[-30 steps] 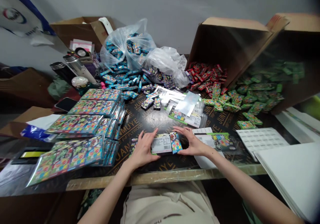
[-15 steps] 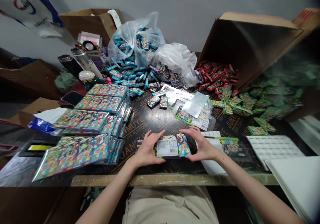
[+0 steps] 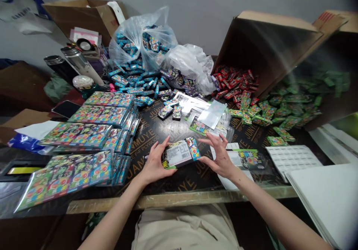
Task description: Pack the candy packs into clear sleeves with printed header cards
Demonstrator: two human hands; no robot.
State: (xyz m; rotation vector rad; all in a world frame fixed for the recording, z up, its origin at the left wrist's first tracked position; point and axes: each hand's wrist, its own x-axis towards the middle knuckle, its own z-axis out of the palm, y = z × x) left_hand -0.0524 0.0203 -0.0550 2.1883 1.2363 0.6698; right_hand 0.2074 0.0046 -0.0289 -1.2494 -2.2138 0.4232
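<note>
A pack of small candy-style boxes [image 3: 193,149] with a printed card [image 3: 179,154] over them, bearing a barcode, lies slightly tilted in front of me. My left hand [image 3: 156,162] grips its left end between thumb and fingers. At the right end, my right hand [image 3: 219,157] has its fingers spread, the thumb close to the blue box's edge; whether it touches I cannot tell. Under and beside my right wrist lies another black-and-green printed card [image 3: 248,158]. Finished-looking flat packs [image 3: 75,175] in clear sleeves are stacked to the left.
Blue boxes [image 3: 142,82] spill from a clear bag [image 3: 165,37] at the back. Red boxes [image 3: 235,82] and green boxes [image 3: 296,108] lie by a cardboard carton [image 3: 268,37]. Clear sleeves [image 3: 214,114] lie mid-table. A label sheet [image 3: 292,158] is at right, flasks [image 3: 81,62] at back left.
The pack has turned, its right end swinging away from me and upward. My right hand has loosened from that end, its fingers opening. The whole view has shifted slightly right.
</note>
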